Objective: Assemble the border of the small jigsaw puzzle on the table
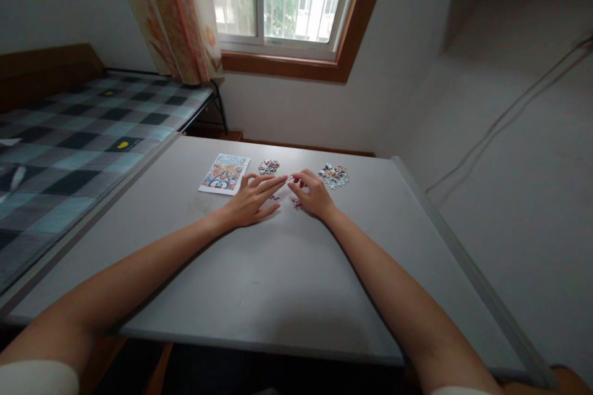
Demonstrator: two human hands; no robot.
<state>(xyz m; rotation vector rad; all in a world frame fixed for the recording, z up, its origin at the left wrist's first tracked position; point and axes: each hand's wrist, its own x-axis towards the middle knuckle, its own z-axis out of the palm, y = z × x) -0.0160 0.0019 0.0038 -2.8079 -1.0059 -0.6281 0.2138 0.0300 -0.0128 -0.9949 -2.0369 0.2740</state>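
Note:
My left hand (252, 200) lies on the grey table (259, 271) with its fingers stretched out flat towards the right, holding nothing. My right hand (314, 192) rests just beside it, fingers curled and pinched on a small jigsaw piece near the left fingertips. A few loose puzzle pieces (296, 202) lie under and between the hands. One small pile of pieces (269, 166) sits behind the left hand. A larger pile (334, 175) sits behind the right hand. A colourful puzzle picture card (225, 173) lies flat to the left.
A bed with a checked blue-grey cover (69, 148) runs along the table's left edge. A window (282, 0) and a patterned curtain (171, 12) are at the back. A white wall with a cable (504, 117) is on the right.

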